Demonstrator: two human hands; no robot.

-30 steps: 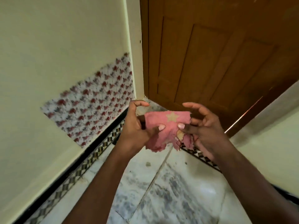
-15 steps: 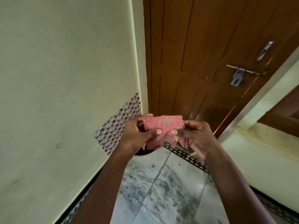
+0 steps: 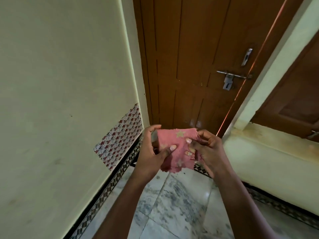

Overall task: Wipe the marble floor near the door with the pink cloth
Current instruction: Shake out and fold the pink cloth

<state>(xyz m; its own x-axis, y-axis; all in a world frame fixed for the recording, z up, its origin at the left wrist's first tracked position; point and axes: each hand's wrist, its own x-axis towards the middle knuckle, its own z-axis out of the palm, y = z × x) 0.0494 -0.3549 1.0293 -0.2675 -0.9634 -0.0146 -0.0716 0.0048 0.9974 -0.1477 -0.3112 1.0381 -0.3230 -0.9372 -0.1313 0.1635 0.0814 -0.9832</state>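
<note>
While both hands hold pink cloth (image 3: 174, 149), marble floor (image 3: 172, 204) meets brown door (image 3: 189, 66).

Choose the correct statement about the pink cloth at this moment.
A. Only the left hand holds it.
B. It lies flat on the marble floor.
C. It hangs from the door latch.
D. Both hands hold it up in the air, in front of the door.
D: the pink cloth is pinched between the left hand and the right hand, above the marble floor and not touching it.
</note>
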